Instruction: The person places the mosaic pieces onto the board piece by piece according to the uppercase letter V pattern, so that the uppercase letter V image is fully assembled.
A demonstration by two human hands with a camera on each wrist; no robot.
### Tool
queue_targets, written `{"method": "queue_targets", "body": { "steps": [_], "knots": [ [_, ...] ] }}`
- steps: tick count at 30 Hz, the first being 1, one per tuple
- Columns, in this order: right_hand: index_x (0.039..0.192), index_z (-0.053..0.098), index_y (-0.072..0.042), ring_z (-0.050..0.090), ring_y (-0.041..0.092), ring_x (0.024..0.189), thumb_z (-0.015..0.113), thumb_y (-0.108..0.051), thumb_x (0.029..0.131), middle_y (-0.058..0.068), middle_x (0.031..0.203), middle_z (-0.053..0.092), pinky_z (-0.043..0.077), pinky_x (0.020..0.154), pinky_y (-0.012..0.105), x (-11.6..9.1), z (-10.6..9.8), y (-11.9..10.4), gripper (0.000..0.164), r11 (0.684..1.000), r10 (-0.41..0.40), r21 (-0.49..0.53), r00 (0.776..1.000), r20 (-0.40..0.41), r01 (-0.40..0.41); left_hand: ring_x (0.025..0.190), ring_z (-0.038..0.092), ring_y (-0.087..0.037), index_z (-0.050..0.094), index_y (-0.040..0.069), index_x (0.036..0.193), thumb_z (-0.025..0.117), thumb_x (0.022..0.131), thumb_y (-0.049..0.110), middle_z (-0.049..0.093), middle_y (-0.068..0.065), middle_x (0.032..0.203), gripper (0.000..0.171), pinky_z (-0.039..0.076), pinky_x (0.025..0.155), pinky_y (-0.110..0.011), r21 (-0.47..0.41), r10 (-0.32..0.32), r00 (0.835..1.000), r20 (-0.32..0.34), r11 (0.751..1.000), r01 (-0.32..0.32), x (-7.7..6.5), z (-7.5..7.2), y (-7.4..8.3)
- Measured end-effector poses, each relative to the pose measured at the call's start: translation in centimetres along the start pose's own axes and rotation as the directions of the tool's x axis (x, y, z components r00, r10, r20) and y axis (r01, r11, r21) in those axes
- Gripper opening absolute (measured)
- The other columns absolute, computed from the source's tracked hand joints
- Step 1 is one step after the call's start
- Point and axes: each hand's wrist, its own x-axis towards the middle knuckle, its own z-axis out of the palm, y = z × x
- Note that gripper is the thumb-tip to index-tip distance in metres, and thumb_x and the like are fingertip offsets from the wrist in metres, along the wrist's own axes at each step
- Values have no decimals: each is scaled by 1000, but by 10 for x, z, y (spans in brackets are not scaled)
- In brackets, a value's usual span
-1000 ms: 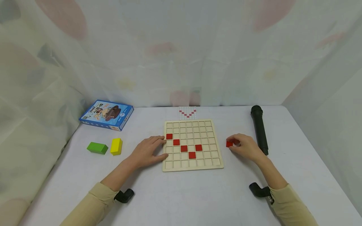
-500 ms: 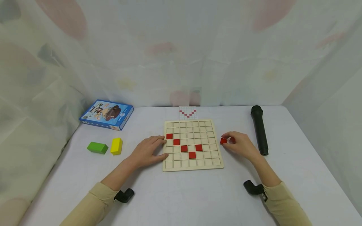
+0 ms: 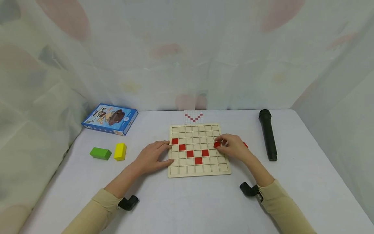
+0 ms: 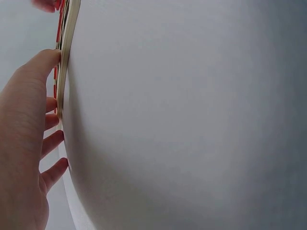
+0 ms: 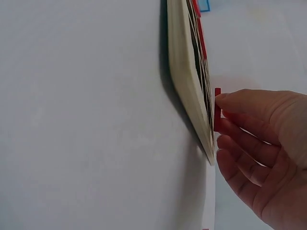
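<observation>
A small red piece (image 3: 245, 144) right of the wooden grid board (image 3: 198, 172) is mostly hidden behind the right hand (image 3: 233, 150); the blue box's (image 3: 110, 119) print is unreadable.

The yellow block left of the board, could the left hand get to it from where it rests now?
Probably yes. The left hand lies flat at the wooden board's left edge, holding nothing, and only bare table separates it from the yellow block.

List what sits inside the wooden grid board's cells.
The wooden grid board holds five red tiles stepping in a V. The right hand pinches a sixth red tile over a right-side cell; whatever lies under that hand is hidden.
</observation>
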Motion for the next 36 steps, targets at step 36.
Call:
{"method": "queue_targets", "body": {
  "steps": [36],
  "knots": [
    [110,71,-8,59,25,97,67,-14,91,6,111,68,51,81,41,-8,-5,1,20,999,-24,-40,999,-26,23,127,49,-28,60,13,131,63,88,54,53,-8,140,59,41,104,-49,-7,7,1000,-4,1000,-7,0,-4,0]
  ]
}}
